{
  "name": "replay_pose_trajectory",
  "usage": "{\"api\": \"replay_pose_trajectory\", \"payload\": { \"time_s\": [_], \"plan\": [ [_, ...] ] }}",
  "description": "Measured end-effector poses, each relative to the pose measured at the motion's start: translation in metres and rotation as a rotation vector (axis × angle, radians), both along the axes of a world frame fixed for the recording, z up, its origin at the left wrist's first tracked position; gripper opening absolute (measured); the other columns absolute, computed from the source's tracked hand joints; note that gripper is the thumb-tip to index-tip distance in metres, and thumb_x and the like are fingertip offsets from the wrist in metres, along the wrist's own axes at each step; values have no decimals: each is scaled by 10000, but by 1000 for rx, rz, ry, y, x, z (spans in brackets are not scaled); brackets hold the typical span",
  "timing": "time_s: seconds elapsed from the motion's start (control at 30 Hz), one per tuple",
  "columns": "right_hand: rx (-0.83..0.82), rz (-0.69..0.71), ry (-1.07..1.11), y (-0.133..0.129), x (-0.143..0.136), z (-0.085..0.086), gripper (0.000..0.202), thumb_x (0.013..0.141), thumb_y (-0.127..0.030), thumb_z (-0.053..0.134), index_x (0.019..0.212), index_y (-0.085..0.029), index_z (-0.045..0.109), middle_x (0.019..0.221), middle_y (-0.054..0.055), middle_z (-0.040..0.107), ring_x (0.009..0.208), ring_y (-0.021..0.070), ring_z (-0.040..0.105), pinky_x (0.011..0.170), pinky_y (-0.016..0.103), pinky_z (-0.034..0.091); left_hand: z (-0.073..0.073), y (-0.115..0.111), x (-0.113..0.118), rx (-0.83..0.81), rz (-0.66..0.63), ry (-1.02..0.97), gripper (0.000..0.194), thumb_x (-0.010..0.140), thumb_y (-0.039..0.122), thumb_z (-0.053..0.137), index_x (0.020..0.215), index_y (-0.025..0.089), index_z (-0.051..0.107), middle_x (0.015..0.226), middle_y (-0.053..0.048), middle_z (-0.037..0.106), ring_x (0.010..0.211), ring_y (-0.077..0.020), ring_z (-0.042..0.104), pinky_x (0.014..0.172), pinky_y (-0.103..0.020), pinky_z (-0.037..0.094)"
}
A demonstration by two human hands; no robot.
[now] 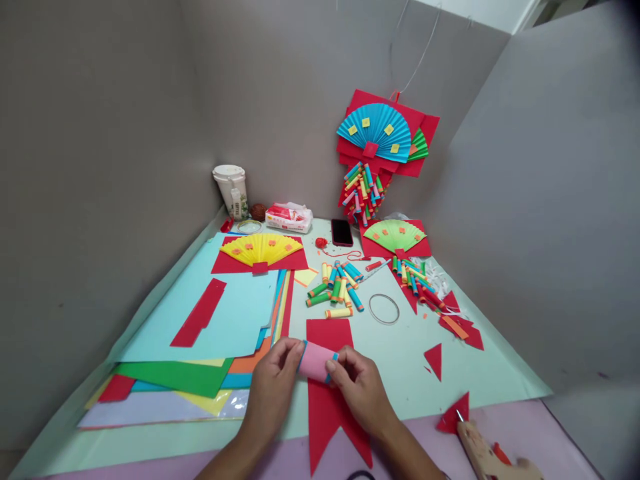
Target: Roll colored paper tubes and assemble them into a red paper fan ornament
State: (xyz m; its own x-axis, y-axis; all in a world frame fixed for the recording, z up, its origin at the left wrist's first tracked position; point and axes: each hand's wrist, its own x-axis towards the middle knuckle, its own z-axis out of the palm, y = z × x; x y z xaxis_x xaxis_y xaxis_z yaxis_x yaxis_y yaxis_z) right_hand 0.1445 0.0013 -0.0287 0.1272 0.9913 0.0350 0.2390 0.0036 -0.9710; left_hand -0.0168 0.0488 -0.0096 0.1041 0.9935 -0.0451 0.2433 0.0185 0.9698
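Your left hand (273,387) and right hand (357,387) both pinch the pink paper roll (316,361), one at each blue-edged end, so its long axis runs side to side between your fingertips. It sits just above the red swallowtail strip (327,407), near that strip's upper half. Both hands are equally close; neither is free. The pile of small rolls (337,287) lies beyond the strip.

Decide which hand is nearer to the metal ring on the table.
Right. The right hand lies just below-left of the metal ring; the left hand is farther left, both gripping the pink roll.
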Motion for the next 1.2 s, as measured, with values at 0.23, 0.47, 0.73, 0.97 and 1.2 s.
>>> {"api": "replay_pose_trajectory", "payload": {
  "time_s": [0.23, 0.47, 0.73, 0.97, 1.2],
  "plan": [
    [42, -7, -56, -5, -1, 4, 310, 914, -402, 530, 677, -204, 502, 595, -38, 479, 566, 125, 422, 572, 259, 344, 2, -7, 1, 73, 26, 86, 310, 879, 466, 486, 700, 221, 549, 615, 38, 513, 614, -167, 486, 596, -255, 392],
    [21, -7, -17, -6, -2, 9, 301, 924, -398, 511, 690, -208, 513, 603, -28, 537, 580, 134, 500, 593, 259, 386, 3, -7, 4, 59, 37, 73, 307, 888, 449, 493, 711, 213, 578, 632, 32, 558, 643, -168, 521, 625, -253, 405],
    [14, -37, 3, -4, 0, 10, 306, 942, -417, 476, 713, -215, 498, 603, -38, 535, 586, 136, 520, 611, 258, 395, 1, -4, 6, -41, -49, -130, 292, 861, 470, 558, 811, 195, 642, 765, 2, 654, 744, -179, 584, 683, -251, 452],
    [32, -59, -5, -3, -2, 9, 299, 925, -429, 504, 718, -212, 504, 615, -47, 458, 579, 125, 426, 570, 252, 351, 6, -6, 5, -58, -84, -51, 314, 825, 465, 606, 662, 200, 573, 612, 44, 520, 600, -139, 472, 574, -236, 384],
    [73, -64, -87, -3, -1, 11, 303, 930, -395, 490, 685, -219, 466, 609, -48, 440, 581, 126, 409, 577, 256, 338, 9, -7, 6, -48, -106, -44, 338, 818, 500, 596, 671, 195, 594, 612, 29, 539, 601, -148, 490, 564, -242, 396]
  ]
}}
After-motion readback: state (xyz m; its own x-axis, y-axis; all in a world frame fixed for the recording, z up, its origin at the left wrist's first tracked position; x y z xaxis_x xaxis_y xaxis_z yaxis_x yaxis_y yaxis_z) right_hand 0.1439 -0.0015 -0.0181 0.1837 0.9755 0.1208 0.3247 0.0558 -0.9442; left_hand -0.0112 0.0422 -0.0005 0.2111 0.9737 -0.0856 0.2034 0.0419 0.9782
